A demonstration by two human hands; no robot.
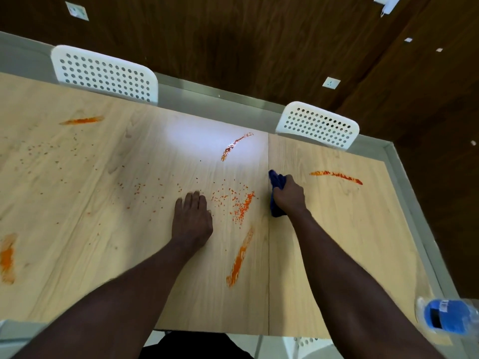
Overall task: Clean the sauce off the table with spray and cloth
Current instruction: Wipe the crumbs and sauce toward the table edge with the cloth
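Wiping stage, barely begun — rt hand (pixel 289 194) clenched round blue cloth (pixel 274 180) on table (pixel 337 242), left hand (pixel 193 216) flat, fingers loose. Sauce streaks (pixel 239 257) everywhere; spray bottle (pixel 445 316) at near rt corner. Next, prob: drag cloth left thru speckles, firm pressure.

Two white chairs with perforated backs, one at far left (pixel 103 73), one at far right (pixel 318 125). Behind them, a dark wood surface (pixel 233 35) bearing small white socket plates (pixel 331 82).
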